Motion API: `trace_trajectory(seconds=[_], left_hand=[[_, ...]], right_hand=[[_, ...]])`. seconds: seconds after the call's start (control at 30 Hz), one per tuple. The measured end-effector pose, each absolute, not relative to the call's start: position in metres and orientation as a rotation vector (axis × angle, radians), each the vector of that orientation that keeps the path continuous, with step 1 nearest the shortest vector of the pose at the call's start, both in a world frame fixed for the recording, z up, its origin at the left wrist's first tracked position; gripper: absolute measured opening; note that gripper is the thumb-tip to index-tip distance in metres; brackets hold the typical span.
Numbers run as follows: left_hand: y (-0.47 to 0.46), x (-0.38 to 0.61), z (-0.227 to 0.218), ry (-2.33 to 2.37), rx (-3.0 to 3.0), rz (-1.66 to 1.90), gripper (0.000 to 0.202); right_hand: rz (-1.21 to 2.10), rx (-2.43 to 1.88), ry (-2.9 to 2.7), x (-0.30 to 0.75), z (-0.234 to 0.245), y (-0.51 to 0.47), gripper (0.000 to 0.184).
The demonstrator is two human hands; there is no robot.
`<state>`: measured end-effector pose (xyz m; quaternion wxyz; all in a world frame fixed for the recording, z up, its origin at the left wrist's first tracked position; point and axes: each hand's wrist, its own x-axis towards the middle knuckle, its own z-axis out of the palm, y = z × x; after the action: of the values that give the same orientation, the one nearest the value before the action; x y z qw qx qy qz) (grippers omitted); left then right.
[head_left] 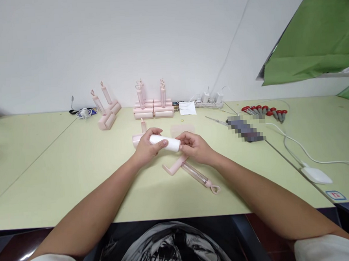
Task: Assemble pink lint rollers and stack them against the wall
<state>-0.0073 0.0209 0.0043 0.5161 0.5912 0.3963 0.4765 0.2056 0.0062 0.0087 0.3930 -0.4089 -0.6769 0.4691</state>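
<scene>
My left hand is wrapped around a white paper roll held above the pale green table. My right hand pinches the roll's right end, and its lower fingers hold a pink lint-roller handle. That handle slants down to the right and ends in a heart-shaped loop. Behind my left hand lie a pink roller part and a short pink stub. A clear pink cover lies behind my right hand.
Finished pink lint rollers stand in a stack at the back centre, with two more to its left. Red-handled tools, a power strip, white cables and a white puck lie to the right. A green cloth hangs at upper right.
</scene>
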Motion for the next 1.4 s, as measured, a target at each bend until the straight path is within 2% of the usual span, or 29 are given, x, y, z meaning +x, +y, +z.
trace_trajectory(seconds=[0.23, 0.5, 0.7, 0.8, 0.9, 1.17, 1.3, 1.4], left_hand=[[0.021, -0.003, 0.002, 1.000, 1.413, 1.208, 0.052], [0.016, 0.004, -0.002, 0.942, 1.417, 1.187, 0.053], [0.021, 0.003, 0.001, 0.907, 1.344, 1.382, 0.055], [0.024, 0.001, 0.001, 0.908, 1.298, 1.439, 0.058], [0.026, 0.000, 0.000, 0.928, 1.279, 1.421, 0.057], [0.024, 0.001, 0.002, 0.921, 1.311, 1.331, 0.063], [0.022, 0.002, 0.003, 0.886, 1.338, 1.321, 0.064], [0.021, 0.003, 0.003, 0.876, 1.341, 1.333, 0.066]], right_hand=[[1.183, -1.123, -1.481, 0.199, 0.009, 0.004, 0.035], [1.278, -1.165, -1.129, 0.195, 0.015, 0.010, 0.033], [0.867, -1.383, -1.432, 0.224, 0.016, 0.028, 0.037], [0.593, -1.655, -1.822, 0.239, 0.016, 0.032, 0.026], [0.482, -1.780, -2.077, 0.243, 0.014, 0.032, 0.018], [0.434, -1.632, -2.328, 0.236, 0.008, 0.033, 0.020], [0.444, -1.574, -2.085, 0.232, 0.007, 0.032, 0.028], [0.573, -1.366, -1.854, 0.225, 0.007, 0.025, 0.026]])
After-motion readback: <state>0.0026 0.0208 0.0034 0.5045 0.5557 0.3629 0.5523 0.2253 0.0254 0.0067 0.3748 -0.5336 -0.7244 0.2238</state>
